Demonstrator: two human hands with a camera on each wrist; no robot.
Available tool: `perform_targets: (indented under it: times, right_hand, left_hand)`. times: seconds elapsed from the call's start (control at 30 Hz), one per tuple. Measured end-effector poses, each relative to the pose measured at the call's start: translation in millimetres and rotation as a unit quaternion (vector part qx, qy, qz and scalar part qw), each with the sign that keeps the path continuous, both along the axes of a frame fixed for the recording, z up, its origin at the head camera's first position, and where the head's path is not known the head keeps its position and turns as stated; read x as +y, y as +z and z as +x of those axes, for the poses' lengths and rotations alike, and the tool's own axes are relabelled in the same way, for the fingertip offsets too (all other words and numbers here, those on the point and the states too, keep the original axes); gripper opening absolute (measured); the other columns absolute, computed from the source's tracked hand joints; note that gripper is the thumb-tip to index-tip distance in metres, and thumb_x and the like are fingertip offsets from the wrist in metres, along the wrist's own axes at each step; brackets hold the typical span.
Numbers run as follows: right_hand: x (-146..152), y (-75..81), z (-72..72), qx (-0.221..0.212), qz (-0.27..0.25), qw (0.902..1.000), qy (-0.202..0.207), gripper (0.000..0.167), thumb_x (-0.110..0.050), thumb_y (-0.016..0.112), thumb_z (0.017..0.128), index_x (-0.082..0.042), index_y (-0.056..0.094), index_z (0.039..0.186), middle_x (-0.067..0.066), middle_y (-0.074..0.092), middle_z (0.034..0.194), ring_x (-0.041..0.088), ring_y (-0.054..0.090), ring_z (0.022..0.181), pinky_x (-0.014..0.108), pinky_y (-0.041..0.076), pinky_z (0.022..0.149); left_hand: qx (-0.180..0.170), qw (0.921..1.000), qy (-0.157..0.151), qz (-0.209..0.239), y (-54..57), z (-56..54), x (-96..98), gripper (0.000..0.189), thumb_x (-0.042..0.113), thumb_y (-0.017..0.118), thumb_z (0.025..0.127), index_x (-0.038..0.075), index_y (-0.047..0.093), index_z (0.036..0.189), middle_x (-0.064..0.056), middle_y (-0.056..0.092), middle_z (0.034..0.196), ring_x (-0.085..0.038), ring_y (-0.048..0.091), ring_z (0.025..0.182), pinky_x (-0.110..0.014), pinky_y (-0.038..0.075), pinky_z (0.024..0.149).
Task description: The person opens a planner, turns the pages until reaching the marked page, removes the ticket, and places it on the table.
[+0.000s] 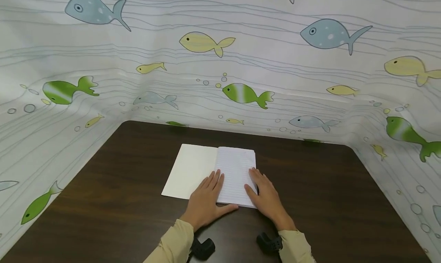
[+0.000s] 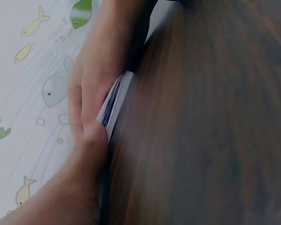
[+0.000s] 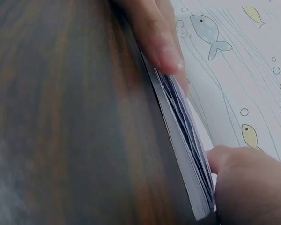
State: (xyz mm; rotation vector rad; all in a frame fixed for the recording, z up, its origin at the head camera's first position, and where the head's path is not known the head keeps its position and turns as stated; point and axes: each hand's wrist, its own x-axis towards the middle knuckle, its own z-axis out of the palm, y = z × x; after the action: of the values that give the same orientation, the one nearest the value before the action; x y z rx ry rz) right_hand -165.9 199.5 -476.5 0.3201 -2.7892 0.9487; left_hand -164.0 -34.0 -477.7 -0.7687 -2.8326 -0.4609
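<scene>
An open notebook (image 1: 236, 159) lies on the dark table, its blank white left side (image 1: 194, 163) flat and its ruled page on the right. My left hand (image 1: 204, 201) rests with extended fingers across the fold and the ruled page's left part. Its thumb stretches along the near edge. My right hand (image 1: 268, 200) lies at the page's right edge, fingertips and thumb touching the paper. In the right wrist view, slight gaps show between the sheets at the notebook's near edge (image 3: 187, 136), with the right hand (image 3: 253, 183) at the lower right.
The brown wooden table (image 1: 113, 186) extends around the notebook. A white covering printed with fish (image 1: 244, 92) rises at the back and both sides. Black wrist devices (image 1: 203, 249) sit at both cuffs, close above the tabletop.
</scene>
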Motion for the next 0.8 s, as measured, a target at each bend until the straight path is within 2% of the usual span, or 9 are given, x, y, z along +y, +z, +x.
perform_targets:
  times: [0.17,0.27,0.47,0.53,0.63,0.7,0.73,0.8]
  right_hand:
    - [-2.4,2.4,-2.6,-0.010,0.002,0.9999,0.009,0.060,-0.027,0.060,0.105,0.002,0.044,0.154,0.018,0.039,0.162,0.034,0.032,0.152,0.056,0.023,0.125]
    - [-2.9,4.0,-2.3,-0.014,-0.003,0.9999,0.007,0.060,-0.026,0.060,0.105,0.003,0.043,0.155,0.018,0.039,0.162,0.035,0.032,0.153,0.056,0.023,0.125]
    - [-1.4,6.1,1.3,-0.032,-0.021,0.9991,-0.021,0.066,-0.031,0.059,0.105,0.004,0.038,0.157,0.021,0.035,0.163,0.041,0.027,0.153,0.061,0.023,0.123]
    - [-1.0,6.2,3.2,-0.036,-0.023,0.9987,-0.027,0.067,-0.032,0.059,0.105,0.004,0.037,0.157,0.023,0.034,0.163,0.042,0.026,0.153,0.062,0.023,0.123]
    - [-1.6,5.7,4.5,-0.030,-0.031,0.9988,-0.023,0.066,-0.030,0.058,0.106,0.006,0.036,0.157,0.024,0.033,0.163,0.041,0.025,0.154,0.060,0.020,0.124]
    - [-2.5,5.2,5.1,-0.026,-0.031,0.9990,-0.020,0.065,-0.030,0.057,0.107,0.006,0.036,0.157,0.024,0.033,0.163,0.040,0.025,0.154,0.060,0.020,0.124]
    - [-3.0,4.7,5.2,-0.024,-0.031,0.9991,-0.017,0.064,-0.030,0.057,0.107,0.006,0.037,0.157,0.024,0.033,0.163,0.039,0.025,0.154,0.059,0.019,0.125]
    - [-3.3,4.4,5.8,-0.018,-0.031,0.9993,-0.010,0.063,-0.029,0.055,0.108,0.007,0.037,0.156,0.024,0.033,0.162,0.040,0.026,0.153,0.059,0.019,0.125]
  left_hand:
    - [-0.013,0.9997,0.004,0.021,-2.7,1.7,-0.3,0.102,0.077,0.055,0.091,0.003,0.038,0.159,-0.012,0.033,0.166,-0.028,0.028,0.155,-0.042,0.026,0.126]
    - [-0.007,0.9993,0.003,0.036,-4.8,2.6,0.1,0.101,0.077,0.054,0.092,0.003,0.040,0.158,-0.012,0.035,0.166,-0.029,0.029,0.154,-0.043,0.027,0.125]
    - [-0.010,0.9986,-0.020,0.048,-5.3,1.5,-0.5,0.104,0.081,0.052,0.089,0.005,0.040,0.159,-0.011,0.034,0.166,-0.028,0.027,0.155,-0.042,0.026,0.126]
    - [-0.008,0.9982,-0.032,0.051,-4.5,1.2,-1.0,0.096,0.075,0.049,0.096,0.003,0.041,0.158,-0.014,0.035,0.165,-0.030,0.028,0.155,-0.043,0.026,0.126]
    - [0.001,0.9961,-0.043,0.077,-1.5,2.1,-2.0,0.070,0.052,0.039,0.110,0.000,0.045,0.155,-0.017,0.039,0.163,-0.033,0.032,0.153,-0.046,0.029,0.124]
    - [0.002,0.9948,-0.045,0.091,0.7,3.1,-3.0,0.058,0.039,0.036,0.113,-0.001,0.046,0.154,-0.017,0.040,0.162,-0.034,0.033,0.152,-0.047,0.029,0.124]
    - [0.000,0.9944,-0.045,0.095,1.4,3.7,-3.4,0.056,0.036,0.037,0.113,-0.001,0.046,0.154,-0.017,0.040,0.162,-0.034,0.033,0.152,-0.047,0.029,0.124]
    - [-0.007,0.9951,-0.038,0.091,2.0,4.4,-4.0,0.061,0.042,0.038,0.112,0.000,0.045,0.155,-0.016,0.038,0.163,-0.032,0.032,0.153,-0.047,0.029,0.124]
